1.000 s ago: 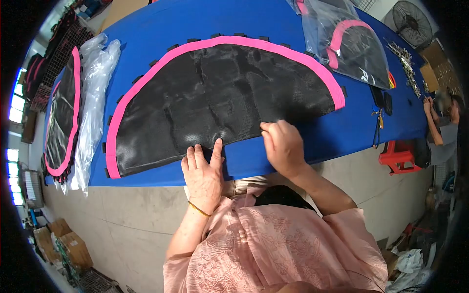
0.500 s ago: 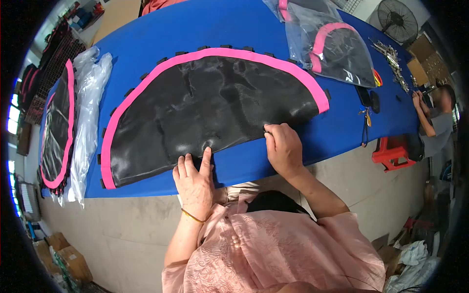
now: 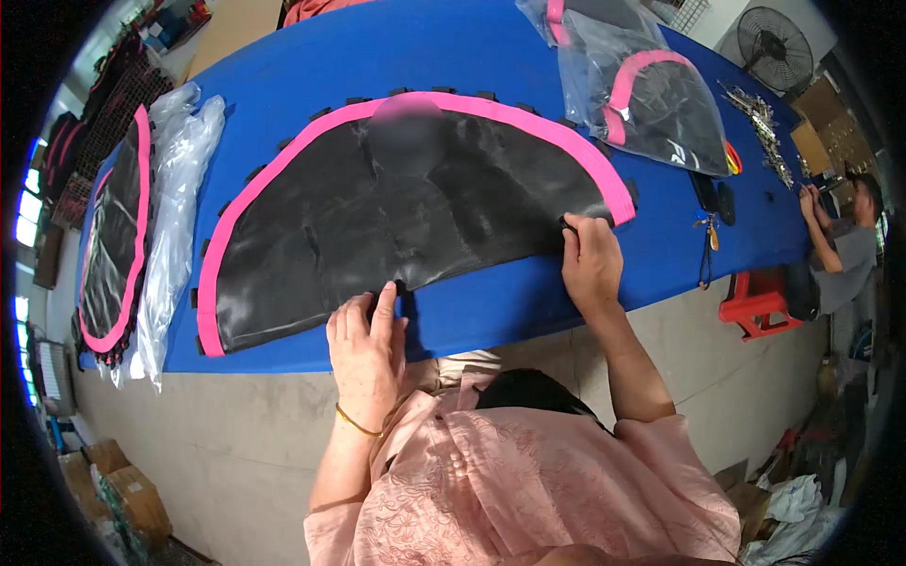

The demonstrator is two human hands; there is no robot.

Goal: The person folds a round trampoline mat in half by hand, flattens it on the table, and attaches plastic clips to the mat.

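A half-round black mat (image 3: 330, 226) with a pink band (image 3: 238, 217) along its curved edge lies on the blue table; small black tabs stick out around that band. Its straight edge faces me and looks like a fold. My left hand (image 3: 366, 344) rests at the middle of this edge, fingers stretched out, the index fingertip touching the black fabric. Near the right corner, close to the end of the pink band, my right hand (image 3: 593, 259) pinches the edge between thumb and fingers. Wrinkles run across the mat's surface.
Another pink-edged black mat (image 3: 115, 245) and clear plastic bags (image 3: 175, 226) lie at the left. Bagged mats (image 3: 661, 108), a phone (image 3: 703, 191), keys (image 3: 711, 236) and metal parts (image 3: 763, 127) are on the right. Beyond, a person (image 3: 840, 236) sits by a red stool (image 3: 758, 307).
My right hand has slid rightward along the straight edge towards the mat's corner. The left hand has shifted slightly left, still at the edge.
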